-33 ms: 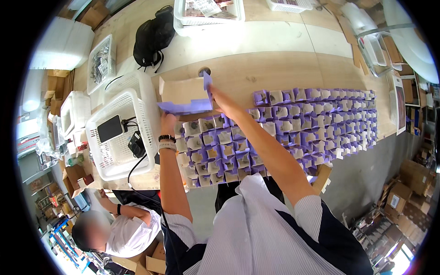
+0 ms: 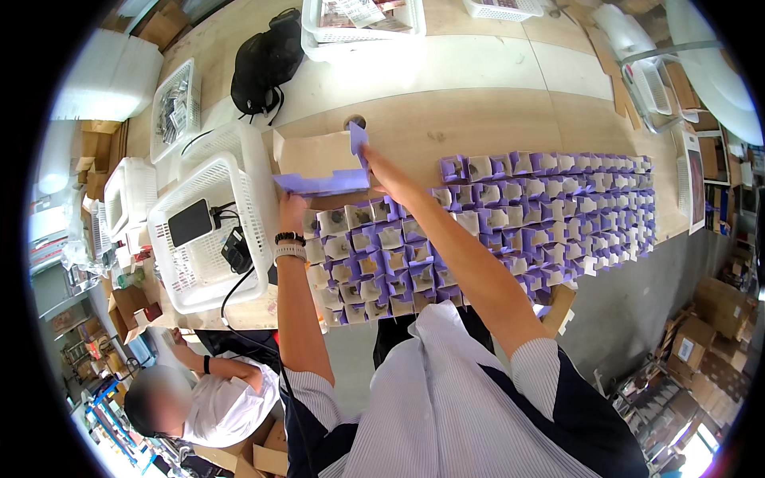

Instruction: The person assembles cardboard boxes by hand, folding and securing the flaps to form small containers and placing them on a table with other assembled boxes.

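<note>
Both my hands are at a thin cardboard box, purple outside and plain brown inside, part-folded with its walls raised. My left hand closes on its near left corner, the fingertips partly hidden by the purple wall. At the right end, my right hand pinches the upright purple flap. Just right of and below the box stand rows of small open purple-and-brown boxes, packed close together; some on the left hold greyish contents too small to name.
Left of my hands stands a white plastic basket with a black device and cables. A black bag lies farther back, near another white basket. Another person sits at the lower left. Cardboard cartons are stacked at right.
The box and its right flap have shifted very slightly to the left. Both hands keep their hold.
</note>
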Motion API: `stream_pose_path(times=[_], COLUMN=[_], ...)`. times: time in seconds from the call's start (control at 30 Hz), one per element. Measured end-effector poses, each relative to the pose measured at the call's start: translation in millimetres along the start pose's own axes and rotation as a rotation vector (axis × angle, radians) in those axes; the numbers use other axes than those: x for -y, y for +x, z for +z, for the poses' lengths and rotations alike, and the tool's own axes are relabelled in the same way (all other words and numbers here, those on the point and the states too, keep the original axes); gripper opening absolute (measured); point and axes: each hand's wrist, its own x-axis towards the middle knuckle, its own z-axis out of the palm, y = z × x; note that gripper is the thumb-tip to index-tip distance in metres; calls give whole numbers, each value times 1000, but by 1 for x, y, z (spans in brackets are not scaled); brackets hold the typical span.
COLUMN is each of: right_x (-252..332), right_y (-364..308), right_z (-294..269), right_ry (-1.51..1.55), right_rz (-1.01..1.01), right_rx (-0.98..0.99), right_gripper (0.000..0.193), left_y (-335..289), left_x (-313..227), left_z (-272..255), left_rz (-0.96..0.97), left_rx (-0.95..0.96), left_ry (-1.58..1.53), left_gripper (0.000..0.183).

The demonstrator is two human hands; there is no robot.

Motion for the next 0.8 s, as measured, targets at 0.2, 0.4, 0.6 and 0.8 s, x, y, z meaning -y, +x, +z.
stream_pose_path(times=[0.2, 0.4, 0.6, 0.8], right_x=[21, 20, 12, 4], right_y=[-7, -1, 0, -24], right_z=[-9, -41, -49, -66], right_ry=[-48, -66, -69, -600], right_rz=[0, 9, -29, -366], right_rx=[-144, -143, -89, -348], right_gripper=[83, 84, 78, 48], left_y=[22, 13, 8, 5], left_x=[9, 25, 5, -3], left_z=[1, 7, 8, 10], left_rz=[67, 359, 335, 321], left_rx=[198, 219, 340, 236], left_ry=[244, 474, 532, 704], left_gripper=[48, 33, 22, 61])
